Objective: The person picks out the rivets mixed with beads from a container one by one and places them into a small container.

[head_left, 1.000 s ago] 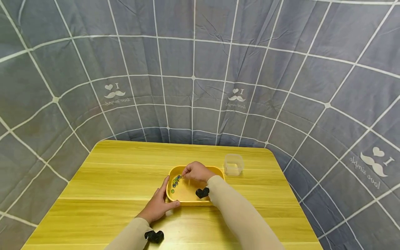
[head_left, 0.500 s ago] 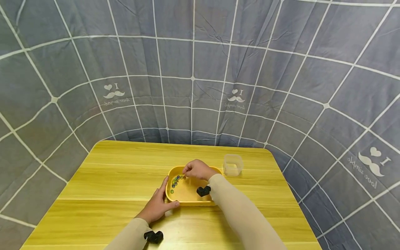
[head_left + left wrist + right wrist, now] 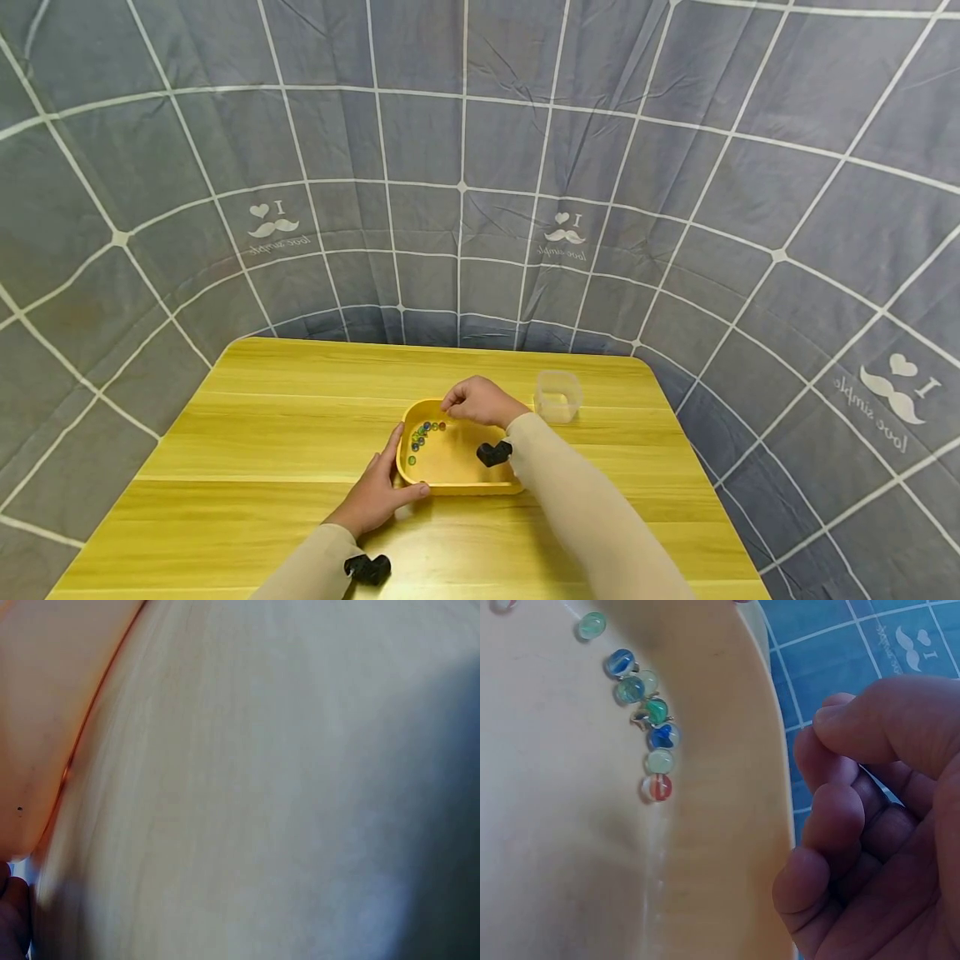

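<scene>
A yellow plastic tray (image 3: pixel 453 460) stands on the table, with several glass marbles (image 3: pixel 420 436) in a curved row along its left and far sides. My left hand (image 3: pixel 375 493) rests against the tray's near left corner, fingers along the left side and thumb at the front rim. Over the far rim is my right hand (image 3: pixel 480 402). In the right wrist view its fingers are curled and the thumb meets the index finger, with nothing visible between them. The red-streaked marble (image 3: pixel 657 787) ends the row, apart from the hand. Small gold-coloured bits (image 3: pixel 640 718) lie among the marbles.
A clear plastic box (image 3: pixel 557 397) stands beyond the tray's far right corner. The yellow wood-grain table (image 3: pixel 315 417) ends at a grey checked curtain (image 3: pixel 420 200). Table surface fills most of the left wrist view.
The red marble, at my right fingertips half a second ago, now lies in the row. My right hand has lifted slightly away from it. My left hand stays at the tray's corner.
</scene>
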The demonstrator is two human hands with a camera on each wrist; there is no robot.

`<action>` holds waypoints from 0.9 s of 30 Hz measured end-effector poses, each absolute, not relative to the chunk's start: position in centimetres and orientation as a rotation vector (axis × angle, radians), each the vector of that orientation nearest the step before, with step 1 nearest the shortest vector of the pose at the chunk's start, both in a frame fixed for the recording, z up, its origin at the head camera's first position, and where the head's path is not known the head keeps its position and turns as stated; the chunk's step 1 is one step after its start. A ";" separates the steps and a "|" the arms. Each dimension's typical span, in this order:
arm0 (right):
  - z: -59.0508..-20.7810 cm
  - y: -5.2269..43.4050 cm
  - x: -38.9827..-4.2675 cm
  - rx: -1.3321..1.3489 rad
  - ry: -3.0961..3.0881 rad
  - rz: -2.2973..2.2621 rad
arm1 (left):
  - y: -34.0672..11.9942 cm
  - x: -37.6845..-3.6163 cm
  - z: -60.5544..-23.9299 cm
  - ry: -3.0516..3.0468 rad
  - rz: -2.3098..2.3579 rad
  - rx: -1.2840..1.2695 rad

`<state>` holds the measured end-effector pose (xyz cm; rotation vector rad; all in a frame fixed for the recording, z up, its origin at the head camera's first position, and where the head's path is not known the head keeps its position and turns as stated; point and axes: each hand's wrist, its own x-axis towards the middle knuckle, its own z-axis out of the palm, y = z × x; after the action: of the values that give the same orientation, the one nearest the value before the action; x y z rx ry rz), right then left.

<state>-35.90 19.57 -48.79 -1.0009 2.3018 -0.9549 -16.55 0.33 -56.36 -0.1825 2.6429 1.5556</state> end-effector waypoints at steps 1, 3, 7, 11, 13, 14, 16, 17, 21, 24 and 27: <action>-48.7 19.7 -36.0 -0.996 2.304 -0.955 | 0.3 -16.5 -56.4 2.641 1.560 -0.181; -48.4 19.9 -36.1 -0.980 2.300 -0.964 | 0.3 -16.6 -56.4 2.637 1.563 -0.180; -47.8 20.4 -36.3 -0.961 2.288 -0.990 | 0.3 -16.7 -56.4 2.633 1.554 -0.186; -47.0 20.8 -36.6 -0.975 2.283 -1.018 | 0.3 -16.8 -56.4 2.636 1.551 -0.186; -46.7 21.1 -36.8 -0.978 2.283 -1.026 | 0.3 -16.8 -56.4 2.638 1.548 -0.187; -46.5 21.2 -36.8 -0.975 2.285 -1.025 | 0.3 -16.8 -56.4 2.645 1.548 -0.185; -46.2 21.5 -37.0 -0.968 2.288 -1.029 | 0.3 -16.8 -56.4 2.653 1.548 -0.181; -46.1 21.7 -37.0 -0.966 2.290 -1.030 | 0.4 -16.7 -56.4 2.658 1.545 -0.178; -45.6 22.2 -37.3 -0.961 2.293 -1.042 | 0.4 -16.7 -56.4 2.657 1.563 -0.166; -45.4 22.5 -37.5 -0.960 2.300 -1.048 | 0.3 -16.7 -56.4 2.656 1.555 -0.165; -45.3 22.8 -37.8 -0.950 2.312 -1.051 | 0.3 -16.7 -56.5 2.659 1.553 -0.162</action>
<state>-37.76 22.79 -45.29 -0.9500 2.3123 -1.0515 -16.69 0.30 -56.46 -0.1620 2.6590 1.5529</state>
